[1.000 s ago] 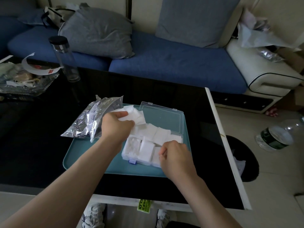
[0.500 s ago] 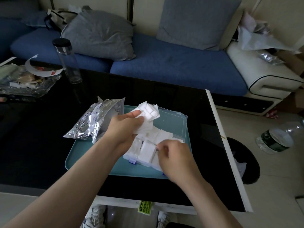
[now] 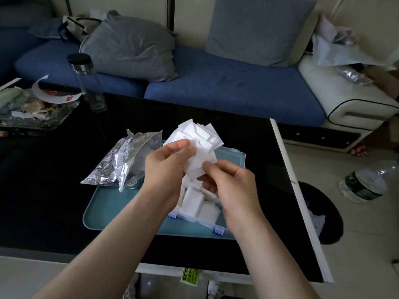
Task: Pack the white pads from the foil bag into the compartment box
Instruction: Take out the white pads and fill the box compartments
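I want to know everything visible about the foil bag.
The foil bag is silvery, crinkled and shiny, with dark printed marks. It lies slumped, partly on the teal tray and partly on the black table, left of the box. Neither the left hand nor the right hand holds it.

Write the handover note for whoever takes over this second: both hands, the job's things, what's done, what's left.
Left hand grips a fanned bunch of white pads above the compartment box. Right hand pinches that bunch's lower edge.
The box sits open on the teal tray; the foil bag lies at the tray's far left corner.
Done: the visible compartments hold pads.
Left: place the held bunch; whether the bag holds more cannot be seen.
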Tool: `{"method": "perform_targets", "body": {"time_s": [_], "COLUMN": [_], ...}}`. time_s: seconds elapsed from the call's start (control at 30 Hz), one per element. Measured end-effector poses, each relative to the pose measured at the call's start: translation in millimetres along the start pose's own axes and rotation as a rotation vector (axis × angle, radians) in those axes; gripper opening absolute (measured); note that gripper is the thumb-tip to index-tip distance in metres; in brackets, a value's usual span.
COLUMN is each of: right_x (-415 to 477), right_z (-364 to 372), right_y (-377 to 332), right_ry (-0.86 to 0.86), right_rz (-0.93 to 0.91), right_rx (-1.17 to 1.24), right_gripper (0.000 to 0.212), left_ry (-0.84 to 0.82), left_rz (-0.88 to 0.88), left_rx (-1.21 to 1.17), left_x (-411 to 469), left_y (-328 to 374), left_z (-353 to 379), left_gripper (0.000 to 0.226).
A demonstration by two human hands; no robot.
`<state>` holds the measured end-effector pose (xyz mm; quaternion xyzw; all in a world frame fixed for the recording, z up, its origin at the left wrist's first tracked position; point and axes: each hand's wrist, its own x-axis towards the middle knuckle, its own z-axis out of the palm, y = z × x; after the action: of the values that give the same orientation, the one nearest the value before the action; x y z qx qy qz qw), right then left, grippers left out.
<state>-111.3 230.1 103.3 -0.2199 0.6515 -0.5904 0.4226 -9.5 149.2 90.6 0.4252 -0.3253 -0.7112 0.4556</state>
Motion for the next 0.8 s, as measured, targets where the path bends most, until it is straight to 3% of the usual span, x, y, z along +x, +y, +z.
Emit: {"method": "perform_targets", "body": {"time_s": [0.23,0.33,0.4,0.6,0.7,0.8], "right_x": [8.9,13.4,14.3,14.1,15.2,11.7], "right_z": [-7.5,-13.8,-17.6,-16.8,-12.1,-6.7], "right_y": [0.6,2.1,1.5,0.2,2.3,-0.4], "right_ry": [0.122,0.217,0.238,0.051,0.099,0.132], "right_rz": [0.066,0.005,-0.124,-0.439,-0.45,-0.31], "right_rx": [-0.006,-0.004,-0.067,-0.326,-0.303,-0.13], "right_gripper": [0.021,0.024,0.026,0.019,0.012,0.009], "left_ry": [0.142,0.169,0.145,-0.033,-0.134,-0.147], "left_rz": [0.056,0.102,0.148,0.256,0.282,0.273], "left_rx": [0.028,0.116,0.237,0.494,0.506,0.465], "left_x": [11.3,10.1,7.4,0.3,-2.2,-3.8], "left_y": [3.7,5.0,6.4,13.9,12.4,6.9], "left_z": [-10.2,-15.5,-16.5,-15.7,-14.9,-11.8], "left_gripper": [0.02,0.02,0.022,0.045,0.058,0.061]}}
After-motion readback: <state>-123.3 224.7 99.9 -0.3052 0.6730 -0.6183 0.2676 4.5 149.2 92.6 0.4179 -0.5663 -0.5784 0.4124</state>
